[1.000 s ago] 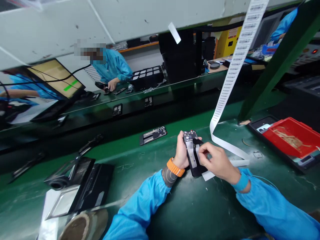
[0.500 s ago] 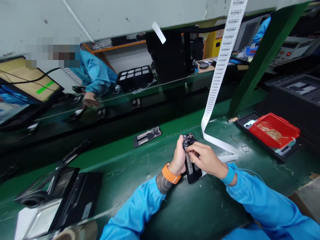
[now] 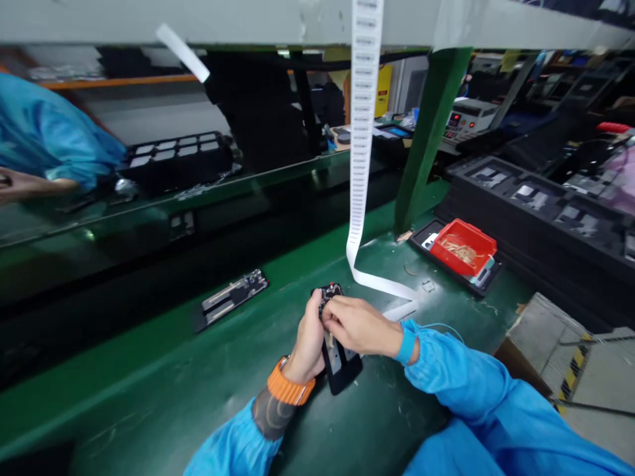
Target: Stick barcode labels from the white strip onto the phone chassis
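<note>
An opened phone (image 3: 343, 380) with its circuit board bare at the top end is tilted just above the green bench. My left hand (image 3: 306, 340) is closed around its left side, the thumb lying along the upper edge. Over the upper part of the phone, my right hand (image 3: 364, 325) is bent with its fingertips pinched together at the board. Whatever those fingertips hold, if anything, is hidden beneath them. A second opened phone (image 3: 235, 297) lies on the bench further back to the left, apart from both hands.
A strip of barcode labels (image 3: 364, 125) hangs down and folds onto the bench behind my right hand. Right of it are a green post (image 3: 430, 125) and a red bin (image 3: 483, 246) of rubber bands on a black tray (image 3: 421, 233). Across the bench shows a co-worker's blue sleeve (image 3: 54, 125).
My view has swung to the right, so the bench items appear further left. My right hand's fingers have shifted up the phone, closer to its board end. The left hand keeps its hold.
</note>
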The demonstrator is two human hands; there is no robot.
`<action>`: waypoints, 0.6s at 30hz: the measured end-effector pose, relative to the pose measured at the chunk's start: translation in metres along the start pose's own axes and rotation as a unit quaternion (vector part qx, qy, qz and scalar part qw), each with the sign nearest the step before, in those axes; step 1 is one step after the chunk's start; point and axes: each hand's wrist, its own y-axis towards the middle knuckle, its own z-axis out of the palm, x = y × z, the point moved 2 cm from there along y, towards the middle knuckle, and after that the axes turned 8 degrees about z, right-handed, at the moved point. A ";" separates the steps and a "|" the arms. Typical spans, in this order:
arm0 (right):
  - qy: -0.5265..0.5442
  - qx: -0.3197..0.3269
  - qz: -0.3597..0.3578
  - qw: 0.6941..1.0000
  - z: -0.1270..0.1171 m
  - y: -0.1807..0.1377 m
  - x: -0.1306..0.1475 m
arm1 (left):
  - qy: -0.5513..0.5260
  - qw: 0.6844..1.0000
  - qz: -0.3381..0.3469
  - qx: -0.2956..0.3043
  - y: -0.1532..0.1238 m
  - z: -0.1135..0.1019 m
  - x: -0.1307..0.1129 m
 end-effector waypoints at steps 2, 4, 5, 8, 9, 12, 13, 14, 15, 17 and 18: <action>0.019 0.003 -0.008 1.000 -0.018 -0.006 0.002 | -0.010 1.000 -0.016 0.014 0.004 0.000 -0.007; 0.070 -0.013 -0.005 0.997 -0.050 -0.023 0.000 | -0.024 0.999 -0.007 0.030 0.009 -0.001 -0.020; 0.091 -0.033 0.015 0.995 -0.070 -0.034 -0.003 | -0.033 0.999 0.012 0.035 0.012 -0.001 -0.028; 0.078 -0.183 0.130 0.971 -0.119 -0.059 -0.022 | -0.057 0.994 0.070 0.061 0.018 0.006 -0.048; 0.059 -0.200 0.139 0.968 -0.124 -0.061 -0.026 | -0.063 0.992 0.072 0.083 0.019 0.012 -0.051; 0.044 -0.139 0.074 0.987 -0.099 -0.046 -0.025 | -0.090 0.982 0.021 0.162 0.023 0.035 -0.043; 0.048 -0.123 0.041 0.990 -0.083 -0.039 -0.021 | -0.097 0.980 0.004 0.173 0.023 0.042 -0.036; 0.049 -0.125 0.014 0.991 -0.068 -0.032 -0.017 | -0.102 0.979 -0.006 0.176 0.024 0.049 -0.029; 0.042 -0.137 -0.004 0.990 -0.054 -0.026 -0.014 | -0.105 0.979 -0.009 0.174 0.024 0.053 -0.023; 0.023 -0.164 -0.015 0.986 -0.037 -0.017 -0.013 | -0.105 0.980 -0.004 0.171 0.023 0.058 -0.012; 0.016 -0.170 -0.015 0.985 -0.033 -0.014 -0.015 | -0.105 0.979 -0.001 0.173 0.022 0.059 -0.009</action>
